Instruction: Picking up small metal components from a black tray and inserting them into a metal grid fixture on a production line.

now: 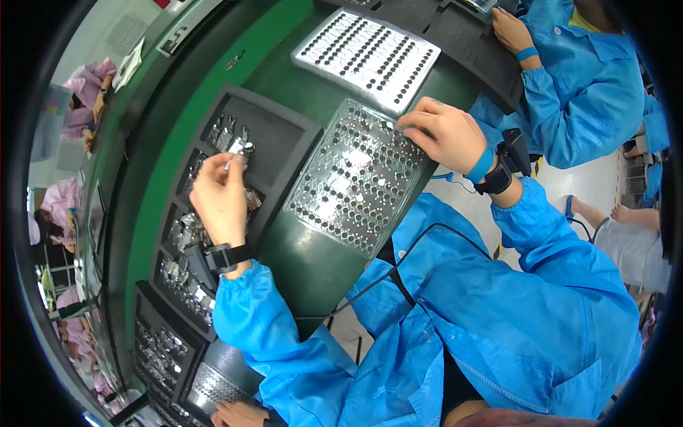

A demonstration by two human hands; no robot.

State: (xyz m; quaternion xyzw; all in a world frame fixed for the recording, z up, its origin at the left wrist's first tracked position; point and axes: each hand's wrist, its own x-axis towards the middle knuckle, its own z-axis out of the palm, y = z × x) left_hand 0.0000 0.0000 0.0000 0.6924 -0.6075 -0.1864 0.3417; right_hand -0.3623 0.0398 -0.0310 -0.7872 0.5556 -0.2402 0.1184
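My left hand [219, 199] is over the black compartment tray [281, 132], thumb and fingers pinched on what looks like a small shiny metal part. More silver metal parts [186, 231] lie loose in its compartments. My right hand [448, 135] reaches over the upper right corner of a clear plastic tray [302, 203]. Its thumb and index finger are closed near that corner; whatever they hold is too small to make out. Rows of small round dark pieces fill much of the clear tray, with glare over its middle.
Beyond it sits a white tray [390, 107] with rows of black dots. A co-worker's hand [511, 30] is at black foam trays [462, 43] at upper right. Another black tray [160, 349] and a person's hand [238, 414] are at lower left. A dark cable [370, 281] crosses my front.
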